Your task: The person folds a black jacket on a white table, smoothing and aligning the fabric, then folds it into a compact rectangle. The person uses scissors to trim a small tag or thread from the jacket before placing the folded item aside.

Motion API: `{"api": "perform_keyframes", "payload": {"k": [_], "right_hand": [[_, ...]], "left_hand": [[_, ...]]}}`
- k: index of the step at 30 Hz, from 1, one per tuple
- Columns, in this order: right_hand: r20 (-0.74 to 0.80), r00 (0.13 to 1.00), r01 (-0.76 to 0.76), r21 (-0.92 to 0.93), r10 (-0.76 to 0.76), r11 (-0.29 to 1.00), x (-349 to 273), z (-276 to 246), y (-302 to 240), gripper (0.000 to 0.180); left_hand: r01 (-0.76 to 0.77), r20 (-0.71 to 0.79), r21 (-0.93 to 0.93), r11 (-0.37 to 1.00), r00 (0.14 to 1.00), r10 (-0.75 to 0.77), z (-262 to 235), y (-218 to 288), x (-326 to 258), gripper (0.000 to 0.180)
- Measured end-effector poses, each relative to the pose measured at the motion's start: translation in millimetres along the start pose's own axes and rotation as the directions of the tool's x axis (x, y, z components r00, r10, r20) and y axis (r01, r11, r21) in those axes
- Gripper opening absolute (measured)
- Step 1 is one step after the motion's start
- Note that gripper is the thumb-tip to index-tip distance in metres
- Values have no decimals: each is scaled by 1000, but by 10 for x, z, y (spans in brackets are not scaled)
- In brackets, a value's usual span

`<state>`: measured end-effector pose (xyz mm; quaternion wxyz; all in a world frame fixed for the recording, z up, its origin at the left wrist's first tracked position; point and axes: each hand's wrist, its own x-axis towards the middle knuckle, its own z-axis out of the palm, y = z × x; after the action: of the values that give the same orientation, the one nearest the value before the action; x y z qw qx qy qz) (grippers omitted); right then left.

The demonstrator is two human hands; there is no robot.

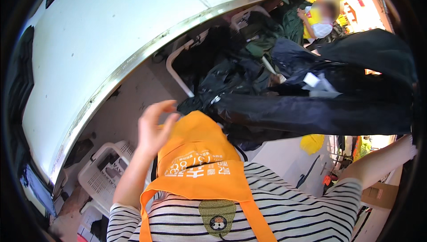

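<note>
Where the bare left hand (153, 130) hangs: its thumb and forefinger are spread, with a gap between them; the other fingers are partly hidden and blurred, so I cannot tell exactly how they bend.
Beside the left fingertips: the near end of a long, dark, slightly shiny cloth garment (311, 115) is very close; whether skin and cloth are touching, I cannot tell.
Bare right hand (408, 147): only a small part shows at the dark right rim, next to the far end of the garment; whether its fingers are pinching or spread, I cannot tell.
Dark garment: it extends sideways in front of the person, from near the left hand to the right rim, and small white paper-like tags (313, 81) lie behind its front edge.
Chest: an orange cloth apron (200, 186) with white print covers part of a black-and-white striped shirt (289, 202).
Behind the garment: a pale-framed basket (179, 79) holds crumpled dark clothes (235, 75).
Left side: a wide white tabletop (111, 28) with a metal edge curves across, and a white slotted plastic basket (95, 179) stands below it.
Right side: a bright yellow object (312, 143) lies beyond the garment's lower edge, and a brown cardboard box (379, 195) sits below the right forearm.
Far upper right: another person (318, 23), in yellow and white, is beside dark green cloth (292, 23).
</note>
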<state>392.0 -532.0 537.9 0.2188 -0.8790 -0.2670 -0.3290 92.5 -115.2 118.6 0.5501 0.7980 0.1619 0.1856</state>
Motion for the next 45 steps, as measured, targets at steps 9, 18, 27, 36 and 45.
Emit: {"api": "perform_keyframes", "payload": {"k": [9, 18, 27, 36, 45], "right_hand": [[220, 964, 132, 92, -149, 987, 426, 588, -885, 37], [523, 783, 212, 284, -336, 935, 576, 1362, -1712, 37], [729, 326, 68, 617, -602, 784, 1005, 2062, -2577, 37], [167, 414, 32, 980, -895, 197, 329, 2321, -4080, 31], [320, 605, -74, 934, -729, 349, -186, 3509, -2044, 44]], "left_hand": [[-686, -113, -77, 723, 727, 677, 701, 1786, 800, 128], [-367, -152, -457, 810, 930, 335, 1254, 1562, 2157, 42], [-179, -305, -647, 742, 952, -37, -284, 373, 1529, 41], [-334, -453, -620, 710, 891, 23, -220, 941, 1703, 41], [-365, -720, -595, 716, 638, -273, -1277, 125, 436, 40]]}}
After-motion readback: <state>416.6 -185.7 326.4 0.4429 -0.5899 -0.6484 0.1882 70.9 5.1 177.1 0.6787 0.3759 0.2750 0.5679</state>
